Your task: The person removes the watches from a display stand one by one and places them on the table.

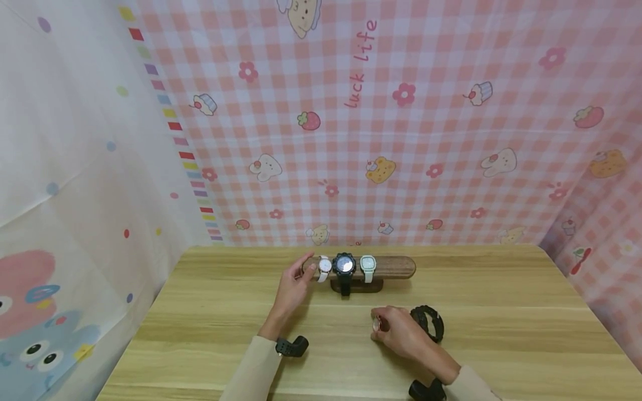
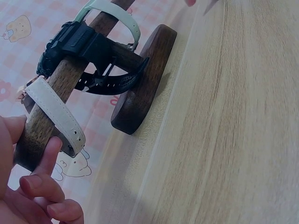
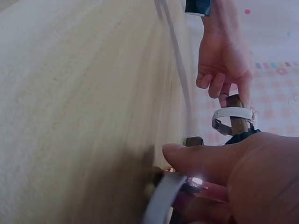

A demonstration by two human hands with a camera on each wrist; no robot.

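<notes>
The left hand is gripping the wooden watch stand beside the white watch; the right hand is pinching a rose-gold watch.

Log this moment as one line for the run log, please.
left hand: holds end of wooden watch stand by white watch | right hand: pinches a watch on table | black watch: beside right hand

Two hands held low in the frame's centre

The left hand is stretched toward mid-frame, fingers loosely extended, fingertips curled inward. The right hand is held lower right, knuckles up, fingers curled in a pinch.
</notes>
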